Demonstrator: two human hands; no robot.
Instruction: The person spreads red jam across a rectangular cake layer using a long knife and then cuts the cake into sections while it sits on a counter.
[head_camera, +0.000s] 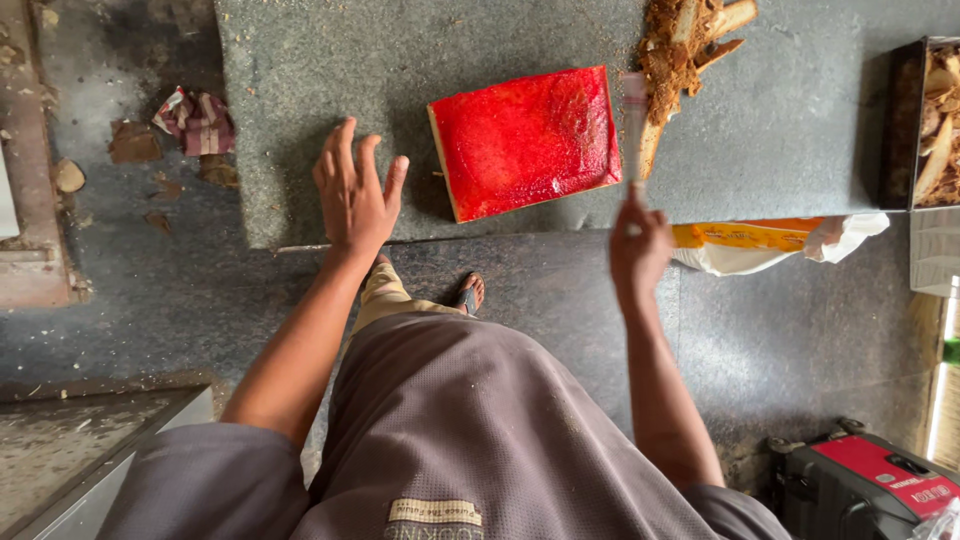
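Your left hand (352, 190) is in the middle left of the frame. Its grip is released, with the fingers spread, and it holds nothing. It hovers over the grey bench (780, 130), just beside the red slab (525, 140).

The red slab lies flat on the bench in the upper middle of the frame. Its top is bright red and its edges are pale.

Your right hand (638, 248) is in the middle right of the frame. Its grip is clenched around the handle of a long knife (636, 130). The blade points up the frame, near the right edge of the red slab.

A pile of brown scraps (685, 45) lies at the top of the frame, by the knife tip. A tray of scraps (925, 120) sits at the upper right. A red and black machine (870, 485) stands at the lower right.
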